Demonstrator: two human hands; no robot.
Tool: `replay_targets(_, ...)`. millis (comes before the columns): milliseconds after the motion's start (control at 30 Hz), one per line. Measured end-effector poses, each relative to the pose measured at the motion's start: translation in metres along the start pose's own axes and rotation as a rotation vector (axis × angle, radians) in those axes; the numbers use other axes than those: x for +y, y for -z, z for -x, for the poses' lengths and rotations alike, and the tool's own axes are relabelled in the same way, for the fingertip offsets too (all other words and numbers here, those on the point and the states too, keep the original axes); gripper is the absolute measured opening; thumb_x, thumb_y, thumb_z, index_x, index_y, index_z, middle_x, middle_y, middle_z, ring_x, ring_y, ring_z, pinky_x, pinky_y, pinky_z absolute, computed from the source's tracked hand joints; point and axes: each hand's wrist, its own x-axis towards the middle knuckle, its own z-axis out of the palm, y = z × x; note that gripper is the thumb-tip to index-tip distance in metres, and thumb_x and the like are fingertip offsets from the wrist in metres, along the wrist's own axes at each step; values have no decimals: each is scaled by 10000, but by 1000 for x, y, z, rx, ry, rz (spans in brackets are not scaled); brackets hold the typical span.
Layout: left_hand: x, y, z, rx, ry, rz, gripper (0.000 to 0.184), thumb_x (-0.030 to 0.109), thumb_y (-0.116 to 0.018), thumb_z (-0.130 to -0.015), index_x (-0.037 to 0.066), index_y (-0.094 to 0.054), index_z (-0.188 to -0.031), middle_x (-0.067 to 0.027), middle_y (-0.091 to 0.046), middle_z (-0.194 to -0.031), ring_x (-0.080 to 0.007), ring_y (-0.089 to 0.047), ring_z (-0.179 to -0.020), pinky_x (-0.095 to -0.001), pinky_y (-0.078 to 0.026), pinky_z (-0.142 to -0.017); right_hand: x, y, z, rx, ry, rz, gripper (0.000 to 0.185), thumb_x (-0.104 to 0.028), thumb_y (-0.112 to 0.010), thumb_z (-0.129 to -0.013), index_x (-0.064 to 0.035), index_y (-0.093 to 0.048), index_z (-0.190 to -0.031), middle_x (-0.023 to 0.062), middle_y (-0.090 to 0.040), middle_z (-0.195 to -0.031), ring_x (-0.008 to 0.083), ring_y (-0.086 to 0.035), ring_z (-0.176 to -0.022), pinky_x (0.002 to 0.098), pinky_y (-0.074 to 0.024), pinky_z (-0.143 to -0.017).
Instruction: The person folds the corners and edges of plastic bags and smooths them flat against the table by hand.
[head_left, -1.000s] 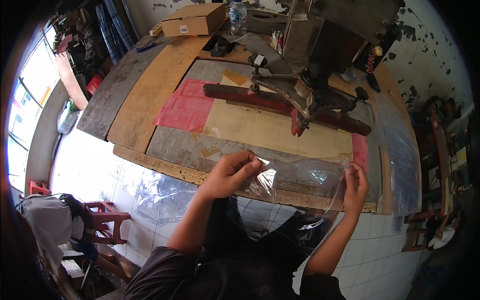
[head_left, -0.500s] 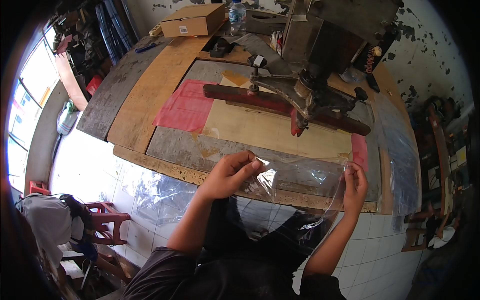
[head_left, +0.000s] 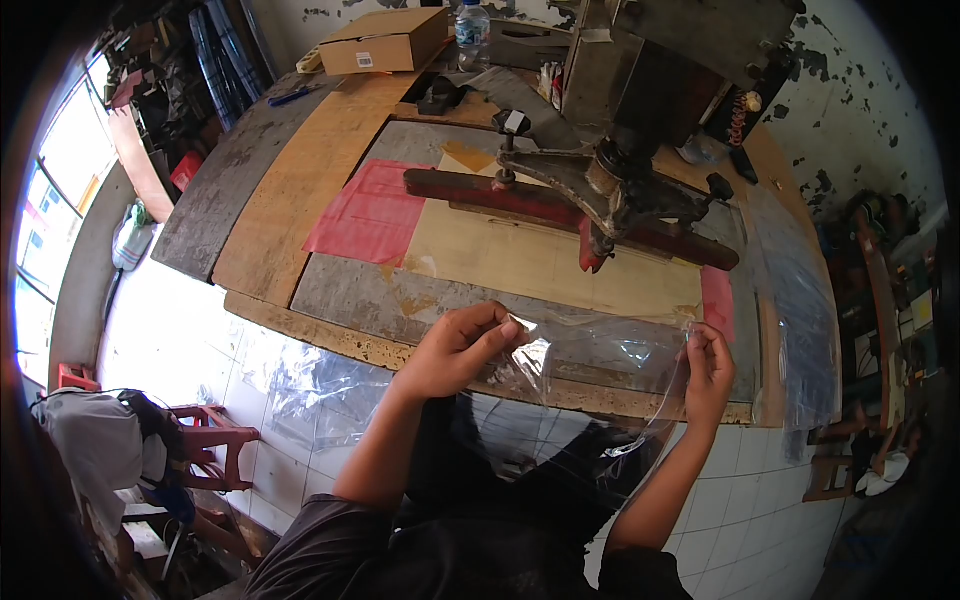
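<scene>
Between my two hands a clear plastic sheet hangs over the front edge of the worktable. The fingers of my left hand pinch its left upper corner. My right hand grips its right upper corner between thumb and fingers. Behind the sheet, a cream board lies on the table with pink pieces at its ends. Above the board is a machine's red-brown bar, mounted on a metal bracket.
A cardboard box and a water bottle stand at the back. More clear plastic lies at the table's right side and low at the left. A red stool is at the left; people sit at both sides.
The view has shifted very slightly. Both hands keep the same hold on the plastic sheet.
</scene>
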Motion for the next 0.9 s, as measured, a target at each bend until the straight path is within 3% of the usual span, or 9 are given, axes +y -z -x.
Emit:
replay_targets(500,-6,-5,2,54,-17,60,303,269,-629,-1113,-10,-715,-1031,-4,-724,-910,-64,-613,-859,-263,-499,-781,1,3,1,-92,33,-109,272,-141,-715,-1052,-6,-683,-1285,1,-656,-930,83,-592,-798,260,-472,-736)
replay_targets(567,1,-9,8,267,-51,0,293,241,-610,-1115,-11,-717,-1014,-32,-742,-882,-81,-653,-829,-268,-512,-767,5,5,0,-79,32,-110,276,-136,-721,-1048,-11,-682,-1291,-1,-653,-920,78,-587,-783,256,-467,-720)
replay_targets(667,5,1,31,746,-375,-412,248,135,-554,-1092,-22,-711,-981,-93,-755,-869,-155,-711,-795,-303,-544,-733,5,9,1,-56,24,-114,274,-128,-725,-1045,-17,-681,-1292,-5,-649,-912,70,-580,-765,246,-457,-696)
replay_targets(733,-21,19,62,1096,-387,-322,292,73,-457,-1067,-29,-676,-902,-90,-716,-808,-175,-664,-718,-314,-515,-689,4,10,3,-34,13,-121,267,-125,-722,-1046,-19,-680,-1288,-7,-648,-915,66,-577,-762,241,-453,-688)
replay_targets(767,-37,34,81,1166,-402,-606,319,66,-426,-1046,-13,-631,-814,-90,-694,-786,-177,-591,-634,-313,-460,-622,3,9,4,-38,5,-121,261,-124,-723,-1045,-18,-681,-1280,-7,-651,-921,66,-579,-765,239,-454,-688)
replay_targets(833,-68,46,104,1037,-508,-774,343,91,-412,-1028,12,-570,-734,-88,-639,-671,-184,-507,-527,-338,-403,-532,6,6,4,-35,-9,-132,255,-122,-723,-1044,-17,-681,-1273,-8,-653,-927,66,-580,-768,237,-456,-689)
replay_targets(867,-90,50,119,868,-555,-841,309,75,-473,-980,31,-592,-698,-99,-632,-648,-265,-578,-538,-369,-441,-553,10,5,1,-43,7,-129,250,-120,-723,-1044,-15,-681,-1267,-7,-658,-934,65,-582,-770,236,-460,-689)
replay_targets(900,-115,49,129,706,-614,-833,262,51,-493,-962,31,-603,-725,-103,-656,-671,-284,-619,-569,-397,-463,-569,12,4,-1,-53,25,-123,245,-119,-723,-1044,-13,-680,-1260,-5,-662,-941,65,-583,-773,235,-465,-690)
